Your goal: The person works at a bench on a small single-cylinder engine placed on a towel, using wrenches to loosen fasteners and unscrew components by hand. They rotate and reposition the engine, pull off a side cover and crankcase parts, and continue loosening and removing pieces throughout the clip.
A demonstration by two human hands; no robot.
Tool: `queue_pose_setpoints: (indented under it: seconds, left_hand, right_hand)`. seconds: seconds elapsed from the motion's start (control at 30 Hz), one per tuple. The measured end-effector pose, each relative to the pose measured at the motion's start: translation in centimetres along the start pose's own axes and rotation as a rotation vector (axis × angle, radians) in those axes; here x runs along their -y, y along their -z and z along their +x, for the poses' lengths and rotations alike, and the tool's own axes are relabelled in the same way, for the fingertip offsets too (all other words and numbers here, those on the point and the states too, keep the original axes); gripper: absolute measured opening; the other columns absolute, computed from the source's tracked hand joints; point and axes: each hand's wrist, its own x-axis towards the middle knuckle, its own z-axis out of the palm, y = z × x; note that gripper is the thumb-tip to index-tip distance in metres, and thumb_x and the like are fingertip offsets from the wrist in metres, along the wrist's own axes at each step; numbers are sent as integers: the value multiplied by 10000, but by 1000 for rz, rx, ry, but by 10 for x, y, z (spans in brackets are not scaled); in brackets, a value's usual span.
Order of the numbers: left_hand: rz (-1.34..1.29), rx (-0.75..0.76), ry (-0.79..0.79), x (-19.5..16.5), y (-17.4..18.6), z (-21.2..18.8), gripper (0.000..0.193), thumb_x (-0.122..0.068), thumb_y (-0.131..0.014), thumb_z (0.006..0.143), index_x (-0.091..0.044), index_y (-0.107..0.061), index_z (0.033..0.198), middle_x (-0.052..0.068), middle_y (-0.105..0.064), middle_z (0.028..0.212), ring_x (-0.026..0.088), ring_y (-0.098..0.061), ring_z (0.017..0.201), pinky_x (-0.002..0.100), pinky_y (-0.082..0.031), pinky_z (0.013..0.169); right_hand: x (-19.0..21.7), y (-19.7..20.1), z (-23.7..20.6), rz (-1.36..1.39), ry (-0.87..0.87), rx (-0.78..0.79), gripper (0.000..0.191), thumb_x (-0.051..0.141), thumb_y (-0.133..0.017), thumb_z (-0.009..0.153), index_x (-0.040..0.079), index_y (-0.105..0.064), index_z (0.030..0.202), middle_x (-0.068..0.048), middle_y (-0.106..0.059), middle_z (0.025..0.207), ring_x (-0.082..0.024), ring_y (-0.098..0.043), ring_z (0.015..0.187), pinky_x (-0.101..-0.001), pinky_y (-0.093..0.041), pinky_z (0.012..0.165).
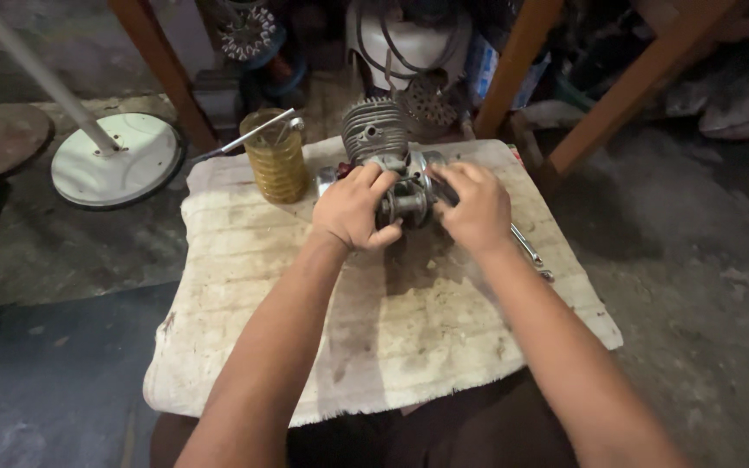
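both hands clasp a small grey finned metal engine at twelve o'clock on the cloth-covered surface. left hand wraps its hub; right hand grips the side. it looks heavy, rigid, oily; best held by the crankcase.

Counted two hands on the job: one left hand, one right hand, both on one small finned engine. One dirty white cloth under it, one ribbed yellow jar with one metal rod across its top, one wrench on the cloth. Off to the side: one round white fan base, two wooden legs visible behind.
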Motion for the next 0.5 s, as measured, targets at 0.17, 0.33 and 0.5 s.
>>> queue_pose_setpoints:
  seconds: [0.17, 0.33, 0.5]
  left_hand:
    - [21, -6, 7, -2, -1, 0, 746, -511, -741, 673, -102, -575, 1275, 142, -568, 1166, 356, -604, 1062, 474, -534, 824]
    - [27, 41, 28, 1, -2, -1, 743, -532, -737, 692, -112, -571, 1282, 138, -562, 1169, 353, -606, 1081, 472, -535, 850]
    - [29, -15, -28, 3, -5, -2, 802, -564, -752, 671, -95, -564, 1293, 146, -559, 1181, 363, -601, 1074, 476, -531, 851]
  right_hand:
    - [-6, 11, 18, 145, -241, 175, 308, 89, -775, 840, 128, -738, 1144, -109, -713, 1058, -301, -702, 931, -402, -555, 799]
    - [1, 3, 21, 42, -108, 99, 190, 79, -698, 916, 103, -752, 1097, -112, -704, 1023, -349, -675, 944, -431, -527, 789]
    - [14, -11, 21, 61, -191, 53, 157, 202, -775, 893, 103, -775, 1015, -90, -693, 913, -329, -677, 832, -425, -504, 697]
